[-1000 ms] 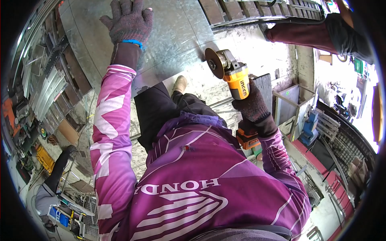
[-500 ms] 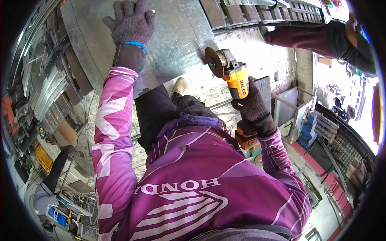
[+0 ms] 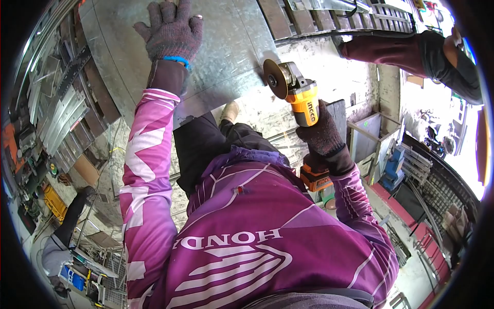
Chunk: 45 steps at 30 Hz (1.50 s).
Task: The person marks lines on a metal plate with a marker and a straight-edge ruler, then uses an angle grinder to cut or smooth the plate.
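Observation:
My left hand (image 3: 173, 35), in a dark knitted glove with a blue band at the wrist, lies on a grey metal sheet (image 3: 226, 46) with its fingers spread. Thin straight lines run across the sheet. My right hand (image 3: 324, 135), gloved alike, is wrapped round the body of a yellow and black cordless angle grinder (image 3: 304, 105). Its brown disc (image 3: 276, 79) stands close to the sheet's right edge, and the orange battery pack (image 3: 315, 177) shows below my wrist.
Slatted dark racks (image 3: 319, 19) stand beyond the sheet, with metal strips (image 3: 64, 116) at left. Another person's leg (image 3: 383, 51) reaches in at upper right. Below it is a metal frame box (image 3: 368, 136). A second person (image 3: 59, 250) is at lower left.
My left hand has shifted slightly right and towards me, still spread on the sheet. The grinder has barely moved in my right hand.

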### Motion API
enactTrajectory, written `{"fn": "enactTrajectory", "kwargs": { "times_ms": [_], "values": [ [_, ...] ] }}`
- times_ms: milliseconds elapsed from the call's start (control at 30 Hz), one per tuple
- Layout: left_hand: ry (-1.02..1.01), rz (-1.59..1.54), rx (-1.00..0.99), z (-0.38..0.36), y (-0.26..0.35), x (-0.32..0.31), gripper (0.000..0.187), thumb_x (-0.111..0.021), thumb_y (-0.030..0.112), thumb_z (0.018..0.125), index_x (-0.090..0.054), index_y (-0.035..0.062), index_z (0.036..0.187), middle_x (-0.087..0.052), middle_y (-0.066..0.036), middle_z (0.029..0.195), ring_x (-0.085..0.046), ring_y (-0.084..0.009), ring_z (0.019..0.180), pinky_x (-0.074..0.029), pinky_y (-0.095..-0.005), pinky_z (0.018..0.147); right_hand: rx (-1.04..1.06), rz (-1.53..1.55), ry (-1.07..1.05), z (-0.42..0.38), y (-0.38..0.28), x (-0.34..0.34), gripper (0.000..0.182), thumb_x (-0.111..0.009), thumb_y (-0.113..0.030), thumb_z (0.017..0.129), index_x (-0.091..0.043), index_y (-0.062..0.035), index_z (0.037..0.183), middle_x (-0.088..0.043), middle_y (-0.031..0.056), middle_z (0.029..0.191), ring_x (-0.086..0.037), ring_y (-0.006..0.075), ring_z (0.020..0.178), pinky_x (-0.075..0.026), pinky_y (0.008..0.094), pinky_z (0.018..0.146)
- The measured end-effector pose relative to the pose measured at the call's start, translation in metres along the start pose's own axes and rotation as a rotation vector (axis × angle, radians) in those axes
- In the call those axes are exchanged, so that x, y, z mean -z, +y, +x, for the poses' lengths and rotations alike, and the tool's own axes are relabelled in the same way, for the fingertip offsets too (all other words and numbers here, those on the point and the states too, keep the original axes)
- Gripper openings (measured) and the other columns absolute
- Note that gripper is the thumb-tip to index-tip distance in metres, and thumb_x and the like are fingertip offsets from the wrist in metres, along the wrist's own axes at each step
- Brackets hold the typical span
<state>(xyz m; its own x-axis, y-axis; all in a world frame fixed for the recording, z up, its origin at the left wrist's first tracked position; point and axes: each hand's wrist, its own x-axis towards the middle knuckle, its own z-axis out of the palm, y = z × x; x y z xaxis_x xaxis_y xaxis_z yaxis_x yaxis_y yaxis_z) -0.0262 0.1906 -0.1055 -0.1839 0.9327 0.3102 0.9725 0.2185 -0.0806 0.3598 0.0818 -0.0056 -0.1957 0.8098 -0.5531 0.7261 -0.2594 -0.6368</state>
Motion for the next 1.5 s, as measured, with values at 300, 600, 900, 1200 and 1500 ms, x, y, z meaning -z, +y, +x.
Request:
{"fn": "enactTrajectory", "kwargs": {
  "times_ms": [300,600,900,1200,1500],
  "values": [
    [-0.001,-0.005,-0.008,0.0,0.002,0.006,0.053,-0.047,0.049,0.1,-0.042,0.0313,0.149,-0.037,-0.007,0.159,-0.033,-0.0372,0.145,-0.026,-0.0796,0.105,0.005,-0.002,0.008,0.005,-0.002,-0.001,0.06,-0.079,-0.006,0.068,-0.049,-0.0024,0.12,-0.064,0.0132,0.104,-0.064,0.0265,0.096,-0.054,0.0393,0.084],
    [-0.008,-0.039,0.0,0.0,0.002,0.006,0.055,-0.048,0.049,0.099,-0.042,0.0298,0.15,-0.038,-0.008,0.16,-0.032,-0.0391,0.145,-0.026,-0.0794,0.106,-0.002,0.034,-0.013,0.012,-0.006,-0.001,0.061,-0.08,-0.007,0.069,-0.049,-0.0013,0.121,-0.064,0.0132,0.105,-0.064,0.0252,0.098,-0.054,0.0386,0.085],
    [0.0,-0.041,-0.007,-0.001,0.004,0.011,0.055,-0.05,0.049,0.098,-0.043,0.0286,0.149,-0.039,-0.009,0.158,-0.032,-0.0389,0.144,-0.028,-0.079,0.104,0.024,0.015,-0.022,0.018,-0.008,0.0,0.064,-0.079,-0.007,0.069,-0.046,-0.0016,0.125,-0.063,0.0144,0.108,-0.063,0.0272,0.101,-0.053,0.04,0.088],
    [0.035,-0.071,-0.015,-0.002,0.003,0.012,0.055,-0.051,0.049,0.097,-0.045,0.0272,0.148,-0.039,-0.008,0.158,-0.033,-0.0395,0.143,-0.029,-0.0799,0.104,0.008,0.023,-0.029,0.022,-0.015,0.001,0.064,-0.079,-0.008,0.07,-0.046,-0.0018,0.125,-0.063,0.0148,0.108,-0.063,0.0279,0.1,-0.053,0.04,0.088],
    [0.007,-0.097,-0.013,-0.001,0.004,0.017,0.056,-0.055,0.048,0.096,-0.046,0.0265,0.147,-0.04,-0.008,0.158,-0.034,-0.0395,0.142,-0.029,-0.081,0.102,0.022,-0.022,0.0,0.028,-0.019,0.001,0.062,-0.079,-0.009,0.07,-0.046,-0.0004,0.121,-0.064,0.0164,0.104,-0.065,0.0299,0.097,-0.054,0.0406,0.085]
  ]
}}
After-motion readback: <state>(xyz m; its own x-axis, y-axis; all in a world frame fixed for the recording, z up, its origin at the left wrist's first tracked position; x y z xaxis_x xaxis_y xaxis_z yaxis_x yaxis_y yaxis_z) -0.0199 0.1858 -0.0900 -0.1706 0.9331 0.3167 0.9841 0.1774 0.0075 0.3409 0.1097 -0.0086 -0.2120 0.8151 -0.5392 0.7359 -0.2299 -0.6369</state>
